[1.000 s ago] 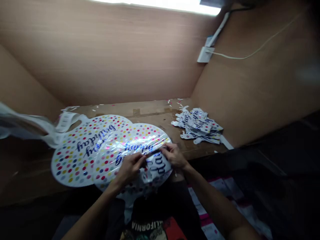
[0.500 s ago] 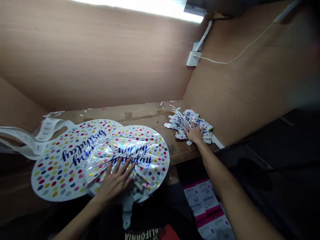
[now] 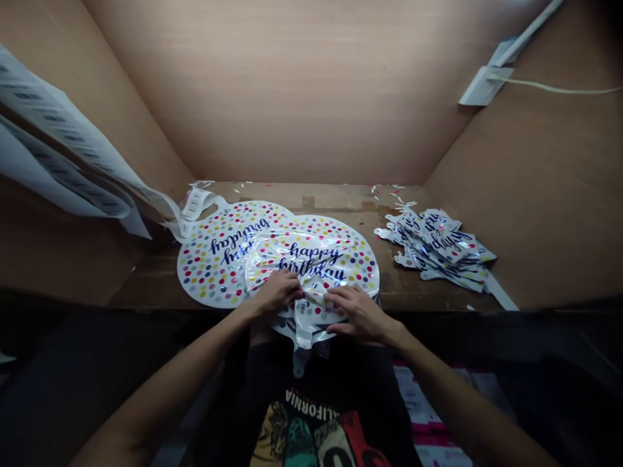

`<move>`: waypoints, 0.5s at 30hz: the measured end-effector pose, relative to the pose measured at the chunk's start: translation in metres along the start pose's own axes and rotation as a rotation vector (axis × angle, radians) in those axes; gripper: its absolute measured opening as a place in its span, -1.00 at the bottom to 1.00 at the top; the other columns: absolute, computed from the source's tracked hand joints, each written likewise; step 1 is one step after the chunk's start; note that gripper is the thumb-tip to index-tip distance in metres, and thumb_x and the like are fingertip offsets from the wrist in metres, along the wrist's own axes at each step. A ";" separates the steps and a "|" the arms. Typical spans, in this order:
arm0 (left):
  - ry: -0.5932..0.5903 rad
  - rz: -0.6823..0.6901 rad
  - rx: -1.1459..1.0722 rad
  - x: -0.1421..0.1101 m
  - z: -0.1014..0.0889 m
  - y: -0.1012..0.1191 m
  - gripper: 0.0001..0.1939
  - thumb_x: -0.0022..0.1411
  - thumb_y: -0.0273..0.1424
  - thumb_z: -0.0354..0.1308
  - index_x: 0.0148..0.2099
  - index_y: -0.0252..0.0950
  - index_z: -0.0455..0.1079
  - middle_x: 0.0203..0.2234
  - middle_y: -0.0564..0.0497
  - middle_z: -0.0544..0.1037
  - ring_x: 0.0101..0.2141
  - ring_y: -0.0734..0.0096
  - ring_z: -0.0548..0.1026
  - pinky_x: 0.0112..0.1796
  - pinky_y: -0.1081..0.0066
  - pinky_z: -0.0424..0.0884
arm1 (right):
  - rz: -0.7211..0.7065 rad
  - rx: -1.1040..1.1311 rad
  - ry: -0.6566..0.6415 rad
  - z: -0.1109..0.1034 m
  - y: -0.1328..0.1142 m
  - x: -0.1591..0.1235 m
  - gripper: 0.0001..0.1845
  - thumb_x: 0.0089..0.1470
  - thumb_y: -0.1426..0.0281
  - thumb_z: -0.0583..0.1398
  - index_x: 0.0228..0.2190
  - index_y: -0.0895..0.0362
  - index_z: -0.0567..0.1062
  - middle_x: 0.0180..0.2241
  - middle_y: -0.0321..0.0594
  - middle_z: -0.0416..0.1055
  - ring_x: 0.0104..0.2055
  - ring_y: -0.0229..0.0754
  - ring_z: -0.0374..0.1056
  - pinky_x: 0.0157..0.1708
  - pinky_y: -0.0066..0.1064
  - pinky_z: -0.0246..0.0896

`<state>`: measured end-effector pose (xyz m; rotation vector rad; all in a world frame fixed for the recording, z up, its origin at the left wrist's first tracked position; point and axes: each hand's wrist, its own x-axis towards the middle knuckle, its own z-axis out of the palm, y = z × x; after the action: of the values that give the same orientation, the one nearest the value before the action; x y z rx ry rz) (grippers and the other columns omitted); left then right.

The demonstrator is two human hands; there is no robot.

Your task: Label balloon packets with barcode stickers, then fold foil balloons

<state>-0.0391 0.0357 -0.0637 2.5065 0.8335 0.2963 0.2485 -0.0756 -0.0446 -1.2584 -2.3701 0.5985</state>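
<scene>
A flat white foil balloon (image 3: pixel 318 250) with coloured dots and "happy birthday" in blue lies at the near edge of the wooden bench (image 3: pixel 146 282), over a stack of like balloons (image 3: pixel 214 253). My left hand (image 3: pixel 275 292) rests on its lower left part, fingers curled and pressing the foil. On its lower right part my right hand (image 3: pixel 357 312) lies with fingers stretched over a crumpled fold. The balloon's neck (image 3: pixel 300 360) hangs over the bench edge between my hands.
A pile of small folded printed balloons (image 3: pixel 438 246) lies at the right by the side wall. Long white label strips (image 3: pixel 73 162) hang from the upper left down to the bench. Wooden walls enclose the bench on three sides; a white socket box (image 3: pixel 479 84) is mounted at the upper right.
My right hand has come back from the pile at the right to the top balloon. My left hand has curled its fingers on the foil. The view has swung left and down.
</scene>
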 end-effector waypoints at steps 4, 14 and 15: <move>0.040 -0.056 -0.171 0.018 -0.006 0.001 -0.63 0.44 -0.21 0.08 -0.39 -0.27 0.47 -0.41 -0.03 0.49 -0.38 0.31 0.39 -0.29 0.38 0.22 | 0.092 -0.264 0.008 0.020 -0.010 0.016 -0.56 0.11 0.44 0.29 0.05 0.13 0.50 -0.02 0.03 0.50 0.01 0.10 0.35 0.03 -0.14 0.16; 0.129 0.030 0.187 0.004 -0.047 0.039 -0.14 0.11 -0.02 0.40 0.37 -0.21 0.29 0.26 -0.23 0.41 0.19 -0.13 0.33 0.20 0.05 0.18 | 0.325 0.497 -0.131 -0.025 0.023 0.060 -0.74 0.09 0.36 0.18 -0.61 0.09 0.43 -0.62 -0.38 0.34 -0.55 -0.26 0.17 -0.49 -0.44 -0.02; 0.101 0.044 0.251 -0.001 -0.042 0.040 -0.06 0.10 -0.08 0.41 0.44 -0.18 0.18 0.35 -0.23 0.30 0.26 -0.18 0.26 0.25 -0.02 0.10 | 0.366 0.542 -0.140 -0.030 0.032 0.069 -0.75 0.01 0.35 0.24 -0.64 0.10 0.41 -0.65 -0.40 0.31 -0.57 -0.28 0.14 -0.51 -0.44 -0.03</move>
<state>-0.0340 0.0229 -0.0072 2.7651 0.9054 0.3547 0.2499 0.0046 -0.0275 -1.4191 -1.8789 1.3719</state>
